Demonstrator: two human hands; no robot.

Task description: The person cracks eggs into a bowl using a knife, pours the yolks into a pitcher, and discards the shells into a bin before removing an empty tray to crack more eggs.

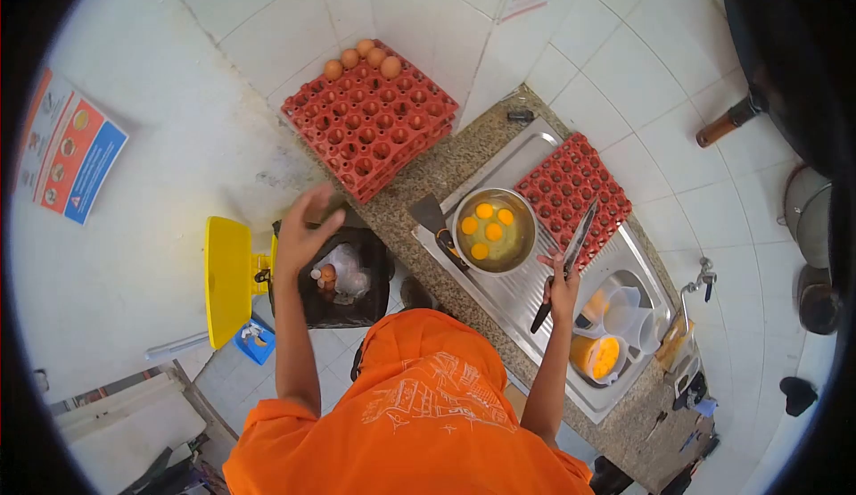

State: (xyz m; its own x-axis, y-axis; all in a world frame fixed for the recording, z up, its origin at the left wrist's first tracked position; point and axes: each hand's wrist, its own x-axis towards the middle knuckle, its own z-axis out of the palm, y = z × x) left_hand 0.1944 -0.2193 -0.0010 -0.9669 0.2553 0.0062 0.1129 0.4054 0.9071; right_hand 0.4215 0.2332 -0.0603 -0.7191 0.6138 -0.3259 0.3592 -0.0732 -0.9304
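Note:
My right hand (560,288) grips a kitchen knife (583,235) near the join of its black handle and blade; the blade points up and away over a red egg tray (580,174). Beside it stands a metal bowl (532,250) holding several unbroken yolks (493,232) in egg white. My left hand (306,227) is off to the left with fingers spread and nothing in it, at the edge of a black-lined bin (379,263). Eggshells (327,278) and clear plastic lie inside the bin.
Stacked red egg trays (357,143) carry several brown eggs (390,68) at the back. Plastic jugs (624,308), one with yolks, stand in the sink (655,292) under a tap (704,276). A black spatula (428,214) lies left of the bowl. The bin's yellow lid (227,281) stands raised.

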